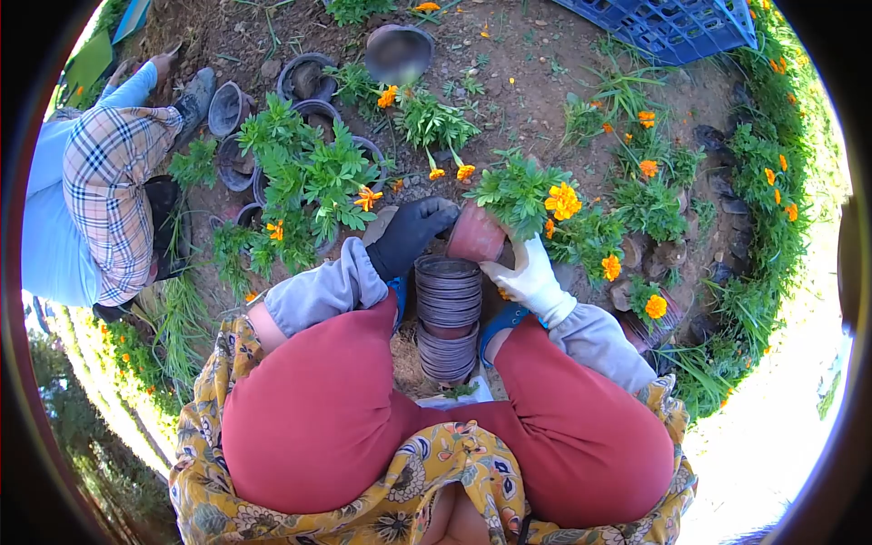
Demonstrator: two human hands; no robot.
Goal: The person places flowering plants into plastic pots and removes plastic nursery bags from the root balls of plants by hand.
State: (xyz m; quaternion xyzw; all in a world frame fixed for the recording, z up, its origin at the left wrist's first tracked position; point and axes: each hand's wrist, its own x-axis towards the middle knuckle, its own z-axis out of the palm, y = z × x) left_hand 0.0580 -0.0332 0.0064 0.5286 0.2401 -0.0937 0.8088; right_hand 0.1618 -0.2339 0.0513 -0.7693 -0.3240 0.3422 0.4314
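Note:
My left hand (411, 238), in a black glove, has its closed fingers on the left side of a reddish plastic flower pot (476, 233). On the pot's right side rests my right hand (531, 282) in a white glove, its thumb and fingers around the lower edge and side. A marigold plant (518, 191) with green leaves and an orange bloom shows just beyond the pot's upper right; I cannot tell whether it is rooted in it. Right below the pot, between my feet, stands a stack of dark nested pots (448, 295).
Potted marigolds (313, 163) and dark pots (229, 109) crowd the left. A blue crate (668, 27) sits at the upper right. Another person (113, 191) crouches at the far left, one hand near the soil. An overturned-looking pot (400, 54) lies ahead. Marigolds (767, 195) line the right.

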